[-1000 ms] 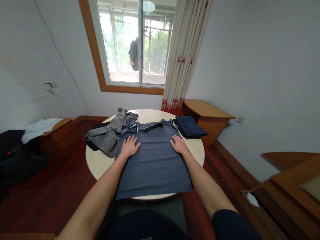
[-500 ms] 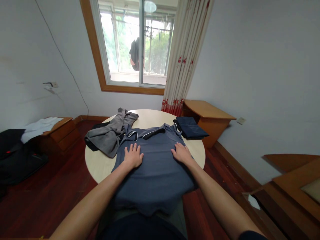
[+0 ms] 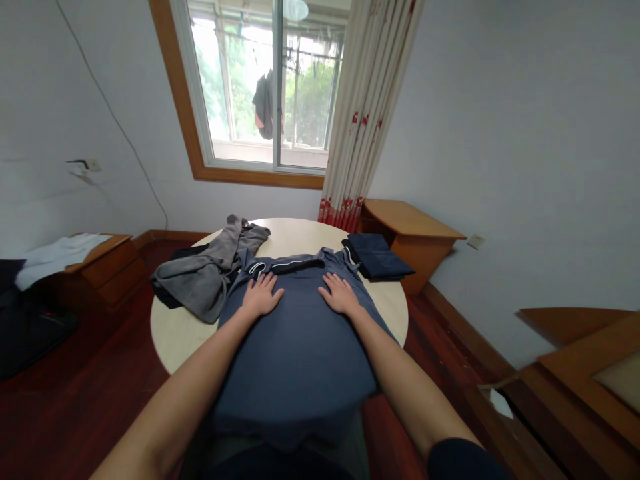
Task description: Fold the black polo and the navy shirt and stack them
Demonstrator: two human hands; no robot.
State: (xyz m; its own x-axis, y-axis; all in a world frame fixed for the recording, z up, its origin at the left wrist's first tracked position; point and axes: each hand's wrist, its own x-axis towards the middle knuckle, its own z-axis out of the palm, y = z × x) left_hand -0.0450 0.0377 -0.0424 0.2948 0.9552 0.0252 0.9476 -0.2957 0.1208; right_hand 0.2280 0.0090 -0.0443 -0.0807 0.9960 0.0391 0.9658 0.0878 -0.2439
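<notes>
A blue-grey polo shirt (image 3: 300, 347) lies spread over the round table (image 3: 175, 333), its dark, white-edged collar at the far end and its hem hanging over the near edge. Flat on the shirt's upper left, just below the collar, rests my left hand (image 3: 262, 296) with fingers spread. My right hand (image 3: 340, 294) lies on the upper right of the shirt, palm down and fingers apart. Neither hand grasps the cloth. To the left is a crumpled grey garment (image 3: 205, 280) with something black under it. Folded dark navy clothing (image 3: 383, 257) sits at the table's right.
Beyond the table stand a wooden desk (image 3: 410, 220) and a long curtain (image 3: 357, 133) beside the window. A low wooden cabinet (image 3: 117, 273) with white cloth (image 3: 65, 257) on top is at the left. Wooden furniture (image 3: 575, 373) occupies the lower right.
Both hands have slid forward over the shirt towards the collar, and the right hand has also moved inward. The cloth looks smoother, and the collar has shifted slightly. The view has turned a little.
</notes>
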